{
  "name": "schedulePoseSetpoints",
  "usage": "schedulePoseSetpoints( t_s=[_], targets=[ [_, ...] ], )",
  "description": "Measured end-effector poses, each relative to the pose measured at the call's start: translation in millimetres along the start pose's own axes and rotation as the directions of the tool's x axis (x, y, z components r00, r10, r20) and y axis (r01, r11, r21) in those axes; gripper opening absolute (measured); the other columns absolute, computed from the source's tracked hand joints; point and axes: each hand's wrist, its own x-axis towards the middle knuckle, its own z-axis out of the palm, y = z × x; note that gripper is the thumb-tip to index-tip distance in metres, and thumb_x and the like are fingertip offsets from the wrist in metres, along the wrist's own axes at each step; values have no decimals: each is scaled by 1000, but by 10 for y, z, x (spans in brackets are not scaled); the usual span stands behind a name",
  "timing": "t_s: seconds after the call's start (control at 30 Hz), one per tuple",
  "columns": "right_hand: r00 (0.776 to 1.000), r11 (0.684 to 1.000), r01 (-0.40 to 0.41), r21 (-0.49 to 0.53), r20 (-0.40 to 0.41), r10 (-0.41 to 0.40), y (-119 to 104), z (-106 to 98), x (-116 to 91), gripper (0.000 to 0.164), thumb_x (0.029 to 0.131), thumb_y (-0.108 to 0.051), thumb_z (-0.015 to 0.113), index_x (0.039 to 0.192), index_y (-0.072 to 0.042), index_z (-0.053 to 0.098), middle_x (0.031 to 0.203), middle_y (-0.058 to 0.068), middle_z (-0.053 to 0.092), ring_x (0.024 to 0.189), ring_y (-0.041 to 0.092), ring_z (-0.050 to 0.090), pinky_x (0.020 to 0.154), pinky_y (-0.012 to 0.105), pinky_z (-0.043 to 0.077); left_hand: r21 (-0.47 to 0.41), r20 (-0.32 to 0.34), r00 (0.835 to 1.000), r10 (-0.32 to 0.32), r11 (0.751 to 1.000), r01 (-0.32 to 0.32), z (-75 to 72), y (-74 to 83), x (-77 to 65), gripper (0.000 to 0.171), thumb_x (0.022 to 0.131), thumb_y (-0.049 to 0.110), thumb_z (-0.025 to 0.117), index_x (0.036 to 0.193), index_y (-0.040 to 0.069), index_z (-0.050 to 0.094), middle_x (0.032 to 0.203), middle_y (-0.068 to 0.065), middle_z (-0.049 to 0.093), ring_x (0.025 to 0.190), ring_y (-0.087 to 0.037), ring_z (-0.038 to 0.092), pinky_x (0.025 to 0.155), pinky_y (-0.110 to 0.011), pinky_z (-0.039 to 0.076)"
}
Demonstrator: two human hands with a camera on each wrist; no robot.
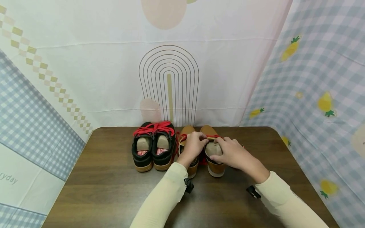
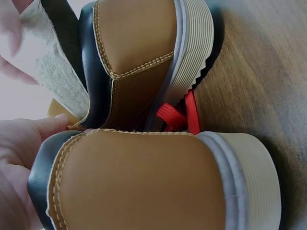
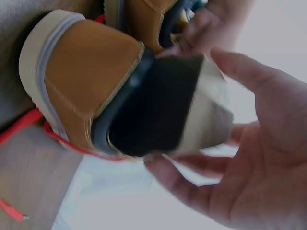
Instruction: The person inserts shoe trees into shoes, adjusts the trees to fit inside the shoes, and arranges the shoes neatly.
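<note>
A tan shoe (image 1: 215, 167) with dark lining and red laces stands on the table, its grey-beige tongue (image 3: 208, 112) pulled up. My right hand (image 1: 232, 152) holds that tongue from the right, thumb on one side and fingers on the other. From the left, my left hand (image 1: 195, 146) pinches the same shoe at the edge of its lace opening, thumb and forefinger close together; the exact grip is partly hidden. Under the left wrist is the matching tan shoe (image 2: 139, 177), largely covered by that hand in the head view.
Left of the tan pair stand two black shoes (image 1: 143, 161) with red laces. A loose red lace (image 3: 12, 211) lies on the brown wooden table (image 1: 114, 190). Behind the table's far edge hangs a printed white cloth (image 1: 114, 79).
</note>
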Motion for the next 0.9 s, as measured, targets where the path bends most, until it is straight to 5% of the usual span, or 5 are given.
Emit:
schedulePoseSetpoints(
  t_s=[0.2,0.33,0.67,0.9],
  targets=[
    [983,981,173,89,-73,-167,148,-68,-105,47,90,-27,81,129,-6,65,119,14,66,106,30,64,89,48,53,5,-2,1000,-2,1000,2,1,-4,0,10,95,19,77,98,11,81,98,-2,80,93,-19,72,79,-28,58],
    [969,972,219,84,-131,-207,169,-30,-111,42,88,-24,83,123,-6,68,113,10,69,101,26,65,86,45,54,6,-8,1000,0,1000,0,5,-7,2,9,94,19,77,97,11,81,97,-1,80,93,-19,72,78,-28,58],
    [962,986,163,36,-227,-150,89,107,-65,47,84,-28,86,123,-7,71,113,15,69,100,36,67,82,51,55,11,-10,1000,3,1000,-3,1,2,9,9,94,18,77,97,11,82,96,-1,80,93,-18,72,78,-27,58],
    [962,992,124,39,-248,-110,78,162,-4,46,83,-26,87,121,-7,71,110,14,66,94,31,65,77,48,55,3,9,1000,-9,1000,9,2,-3,1,10,95,18,76,99,11,81,98,-1,80,92,-18,72,76,-26,58]
  ],
)
